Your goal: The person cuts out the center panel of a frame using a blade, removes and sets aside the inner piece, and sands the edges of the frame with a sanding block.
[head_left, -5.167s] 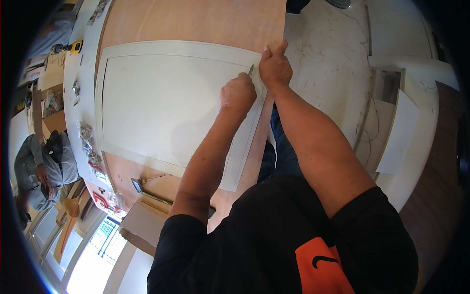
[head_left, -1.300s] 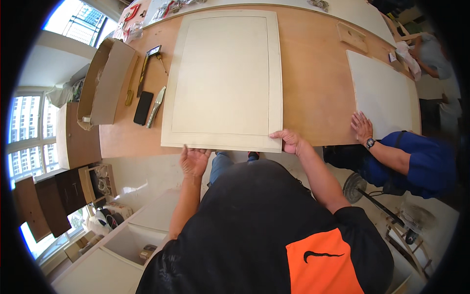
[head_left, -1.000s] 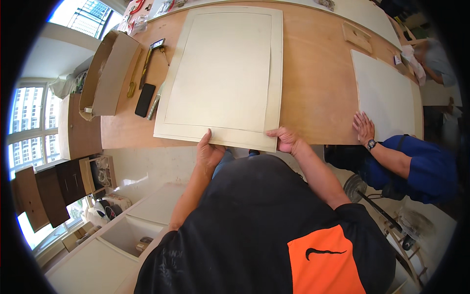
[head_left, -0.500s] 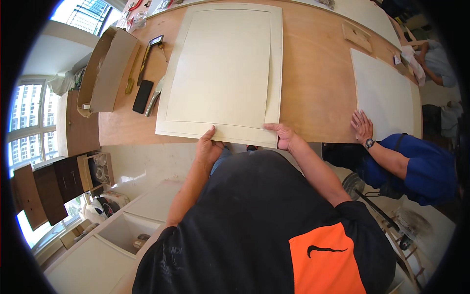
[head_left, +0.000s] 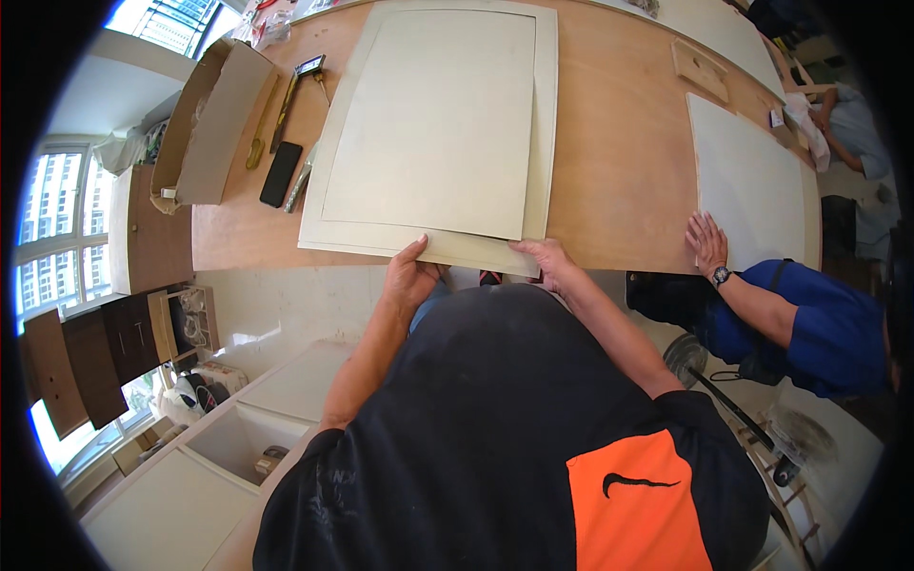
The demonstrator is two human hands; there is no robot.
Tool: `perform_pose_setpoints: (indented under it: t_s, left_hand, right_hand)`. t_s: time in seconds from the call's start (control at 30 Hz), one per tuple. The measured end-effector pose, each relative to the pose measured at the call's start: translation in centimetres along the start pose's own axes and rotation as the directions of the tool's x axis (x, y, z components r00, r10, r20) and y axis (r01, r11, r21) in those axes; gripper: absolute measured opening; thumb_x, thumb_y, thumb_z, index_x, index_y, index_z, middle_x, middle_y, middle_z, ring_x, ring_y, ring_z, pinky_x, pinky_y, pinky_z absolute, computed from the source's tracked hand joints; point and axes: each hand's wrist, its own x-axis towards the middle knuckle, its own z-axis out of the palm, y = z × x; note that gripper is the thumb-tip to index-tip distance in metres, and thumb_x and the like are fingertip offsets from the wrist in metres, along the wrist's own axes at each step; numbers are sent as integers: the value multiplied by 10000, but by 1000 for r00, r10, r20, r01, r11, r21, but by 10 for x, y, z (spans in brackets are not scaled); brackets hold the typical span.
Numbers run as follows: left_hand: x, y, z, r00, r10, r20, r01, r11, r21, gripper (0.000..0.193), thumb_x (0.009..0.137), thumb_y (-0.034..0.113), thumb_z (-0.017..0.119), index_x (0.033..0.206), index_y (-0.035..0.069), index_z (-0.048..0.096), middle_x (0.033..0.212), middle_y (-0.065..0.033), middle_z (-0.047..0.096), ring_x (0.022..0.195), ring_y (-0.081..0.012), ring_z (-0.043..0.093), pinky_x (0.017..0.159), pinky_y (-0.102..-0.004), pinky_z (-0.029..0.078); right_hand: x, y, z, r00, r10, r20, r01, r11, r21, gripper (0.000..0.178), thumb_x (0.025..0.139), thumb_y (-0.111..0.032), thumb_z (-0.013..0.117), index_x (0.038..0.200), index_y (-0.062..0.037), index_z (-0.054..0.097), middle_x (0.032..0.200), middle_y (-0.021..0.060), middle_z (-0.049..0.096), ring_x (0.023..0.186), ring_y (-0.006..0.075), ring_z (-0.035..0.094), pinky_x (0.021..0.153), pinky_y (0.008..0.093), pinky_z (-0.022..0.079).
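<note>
A large cream panel (head_left: 433, 124) lies on a slightly wider cream board (head_left: 381, 235), which shows as a border around it. A dark gap runs along the panel's near and right edges, widest by the near right corner. My left hand (head_left: 412, 273) pinches the board's near edge, thumb on top and fingers underneath. Close to the near right corner, my right hand (head_left: 550, 262) is closed on the same edge, its thumb beside the gap. The fingers under the board are mostly hidden.
Left on the wooden table (head_left: 609, 143) are a long cardboard box (head_left: 224, 133), a black phone (head_left: 281, 175) and hand tools (head_left: 284, 109). A co-worker's hand (head_left: 706, 245) rests by a white panel (head_left: 747, 171) on the right. Another person's arm (head_left: 838, 133) shows farther off.
The board's near edge has shifted slightly away from me, with both hands still on it. The gap at the panel's near right corner has widened.
</note>
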Motion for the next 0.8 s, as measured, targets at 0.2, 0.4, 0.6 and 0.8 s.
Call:
perform_pose_setpoints:
  t_s: [0.2, 0.4, 0.6, 0.8]
  left_hand:
    - [-5, -4, 24, 985, 64, -159, -19, 962, 271, 365, 1042, 171, 558, 1322, -59, 520, 1234, -203, 667, 1114, -356, 680, 916, -525, 600]
    - [-22, 4, -3, 996, 70, 56, -76, 990, 121, 487, 993, 288, 628, 1369, 3, 507, 1290, -173, 652, 1202, -331, 636, 1011, -541, 529]
    - [-45, 45, -91, 960, 221, -174, -246, 959, -140, 574, 968, 466, 605, 1352, 46, 530, 1364, -182, 604, 1293, -341, 551, 1047, -532, 452]
    - [-48, 94, -100, 919, 304, -249, -283, 952, 118, 398, 986, 394, 586, 1196, 58, 616, 1158, -135, 712, 1034, -269, 686, 885, -454, 543]
  right_hand:
    - [-11, -4, 1, 974, -64, -215, 56, 997, -46, 353, 797, -322, 816, 1048, -99, 707, 886, 53, 695, 660, 201, 629, 480, 362, 436]
    - [-22, -8, -29, 989, -106, 104, 85, 980, 182, 388, 889, -253, 759, 1223, -108, 624, 1004, 55, 706, 783, 193, 674, 527, 357, 516]
    - [-19, -26, -88, 985, -166, 43, 157, 975, 160, 373, 918, -241, 729, 1234, -80, 615, 1009, 61, 707, 818, 192, 678, 567, 376, 540]
    - [-28, -29, -124, 958, -254, 135, 204, 931, 304, 597, 940, -436, 700, 1370, -48, 557, 1224, 122, 695, 1035, 274, 680, 757, 428, 574]
